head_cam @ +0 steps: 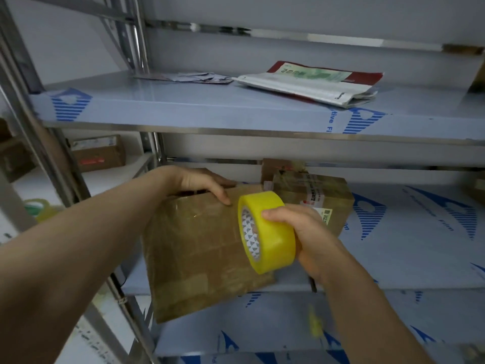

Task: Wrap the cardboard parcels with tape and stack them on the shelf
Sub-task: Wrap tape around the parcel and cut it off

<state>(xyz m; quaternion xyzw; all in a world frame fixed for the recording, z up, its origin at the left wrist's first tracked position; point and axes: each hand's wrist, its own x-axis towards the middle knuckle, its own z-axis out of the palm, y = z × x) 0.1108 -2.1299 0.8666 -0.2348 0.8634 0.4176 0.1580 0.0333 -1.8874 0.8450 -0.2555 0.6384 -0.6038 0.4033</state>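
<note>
Nearest to us are our two bare forearms, reaching forward and down toward the middle shelf [420, 232]. Our right hand [304, 232] is wrapped around the yellow tape roll [273, 232], fingers over its outer band and the thumb side hidden behind it, so the roll stands on edge with its printed core facing left toward the parcel. We judge this grip keeps the roll free to turn as tape pays out. Our left hand [202, 183] lies flat and spread on the far top edge of the cardboard parcel [199, 248], fingers pointing right, holding nothing but pressing the box steady. The parcel sits tilted on the shelf's front edge and overhangs it toward us, likely to give the roll room to pass around it. Glossy bands of tape already cross its face. Whether a strand now runs from roll to box we cannot tell.

Just behind the roll rests a second parcel [322, 195] with labels, already on the shelf. On the shelf above lies a flattened foil bag [315, 85].
</note>
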